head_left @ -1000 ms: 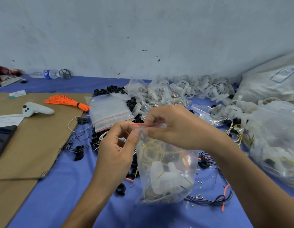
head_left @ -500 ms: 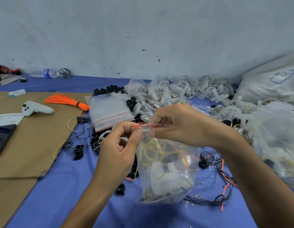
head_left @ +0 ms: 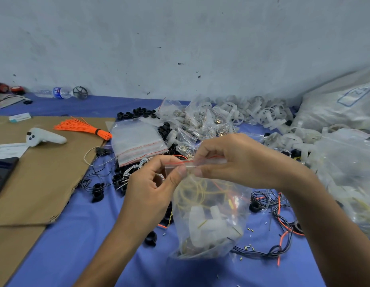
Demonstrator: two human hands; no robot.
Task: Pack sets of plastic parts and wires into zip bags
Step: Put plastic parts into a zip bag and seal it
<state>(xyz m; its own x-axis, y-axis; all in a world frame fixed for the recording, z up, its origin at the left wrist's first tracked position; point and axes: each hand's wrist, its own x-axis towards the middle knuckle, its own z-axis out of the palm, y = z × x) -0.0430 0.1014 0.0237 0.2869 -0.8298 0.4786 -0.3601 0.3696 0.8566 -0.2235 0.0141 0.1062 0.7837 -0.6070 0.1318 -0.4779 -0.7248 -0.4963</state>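
A clear zip bag (head_left: pixel 209 220) hangs upright over the blue cloth, holding white plastic parts, yellow and orange wires and small metal bits. My left hand (head_left: pixel 151 191) pinches the left end of its red-lined zip strip between thumb and forefinger. My right hand (head_left: pixel 238 160) pinches the strip just to the right, thumb below and fingers curled over the top. The two thumbs nearly touch.
A stack of empty zip bags (head_left: pixel 136 139) lies behind my left hand, with black rings (head_left: pixel 136 113) and an orange wire bundle (head_left: pixel 82 127) beyond. White plastic parts (head_left: pixel 262 114) and large filled bags (head_left: pixel 345 162) crowd the right. Loose wires (head_left: pixel 279 220) lie right; brown cardboard (head_left: pixel 35 179) with a white controller (head_left: pixel 43 137) left.
Both hands stayed on the zip strip. The right hand's pinch shifted slightly along the strip, and the bag hangs nearly as before.
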